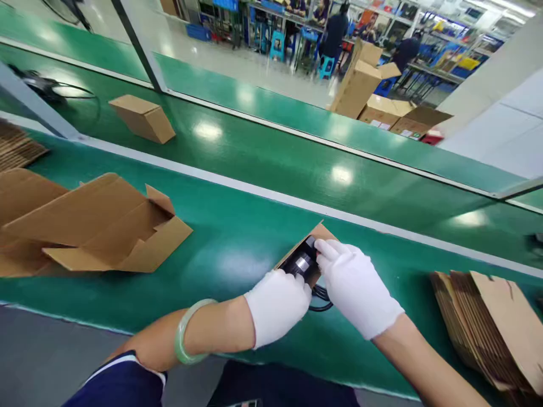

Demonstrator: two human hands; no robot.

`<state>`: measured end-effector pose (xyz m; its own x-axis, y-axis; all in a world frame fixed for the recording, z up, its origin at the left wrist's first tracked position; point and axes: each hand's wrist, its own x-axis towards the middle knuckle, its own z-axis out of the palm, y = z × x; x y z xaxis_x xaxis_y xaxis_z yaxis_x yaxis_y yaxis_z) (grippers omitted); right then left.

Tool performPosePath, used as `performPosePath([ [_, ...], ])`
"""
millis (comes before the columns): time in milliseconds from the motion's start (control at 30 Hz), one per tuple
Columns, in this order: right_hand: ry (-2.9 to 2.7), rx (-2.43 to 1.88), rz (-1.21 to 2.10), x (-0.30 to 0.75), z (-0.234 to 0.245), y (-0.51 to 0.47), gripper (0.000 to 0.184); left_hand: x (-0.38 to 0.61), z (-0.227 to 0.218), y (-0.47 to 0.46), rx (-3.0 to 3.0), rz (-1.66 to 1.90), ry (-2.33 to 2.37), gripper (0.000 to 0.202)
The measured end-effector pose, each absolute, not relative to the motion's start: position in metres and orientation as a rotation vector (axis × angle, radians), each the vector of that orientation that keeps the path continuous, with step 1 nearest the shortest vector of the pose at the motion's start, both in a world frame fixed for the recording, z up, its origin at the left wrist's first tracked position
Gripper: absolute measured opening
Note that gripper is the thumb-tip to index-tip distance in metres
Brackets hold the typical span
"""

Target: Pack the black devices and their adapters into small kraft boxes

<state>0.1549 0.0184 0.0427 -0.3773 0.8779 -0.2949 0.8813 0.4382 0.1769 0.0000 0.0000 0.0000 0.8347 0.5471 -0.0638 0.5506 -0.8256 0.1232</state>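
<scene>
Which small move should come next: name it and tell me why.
Probably have the right hand tuck the black cable inward while the left hand steadies the black device. The device lies against the small piece of cardboard with both gloved hands at it, but loops of cable stick out beside it, between the hands.
</scene>
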Motion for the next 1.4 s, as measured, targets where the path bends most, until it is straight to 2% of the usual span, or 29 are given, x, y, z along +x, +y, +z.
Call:
performPosePath([
  [133, 2.393, 1.413, -0.074, 0.146, 0.05, 0.041, 0.023, 0.0, 0.0, 0.007, 2.818, -0.124, 0.885, 0.022],
  [300, 2.464, 1.461, 0.031, 0.146, 0.036, 0.048, 0.027, -0.003, 0.012, 0.012, 2.724, -0.166, 0.932, 0.038],
  [433, 2.591, 1.262, 0.085, 0.162, 0.026, 0.036, 0.029, 0.006, 0.032, 0.011, 2.579, 0.013, 1.166, 0.024],
  [567, 2.751, 1.325, 0.197, 0.18, 0.021, 0.019, 0.034, 0.029, 0.036, 0.02, 2.59, -0.05, 1.373, 0.037],
  [767, 2.709, 1.28, 0.17, 0.189, 0.025, 0.012, 0.024, 0.041, 0.024, 0.04, 2.617, -0.195, 1.265, 0.026],
  [1000, 2.673, 1.153, 0.201, 0.198, 0.024, 0.012, 0.038, 0.045, 0.033, 0.052, 2.564, -0.398, 1.219, 0.025],
  [1133, 2.694, 1.167, 0.117, 0.201, 0.018, 0.008, 0.04, 0.052, 0.037, 0.06, 2.59, -0.552, 1.184, 0.019],
  [1333, 2.664, 1.115, 0.01, 0.192, 0.025, 0.023, 0.033, 0.054, 0.033, 0.07, 2.582, -0.605, 1.158, 0.021],
  [1400, 2.633, 1.12, -0.029, 0.186, 0.027, 0.032, 0.029, 0.055, 0.029, 0.072, 2.576, -0.551, 1.178, 0.029],
])
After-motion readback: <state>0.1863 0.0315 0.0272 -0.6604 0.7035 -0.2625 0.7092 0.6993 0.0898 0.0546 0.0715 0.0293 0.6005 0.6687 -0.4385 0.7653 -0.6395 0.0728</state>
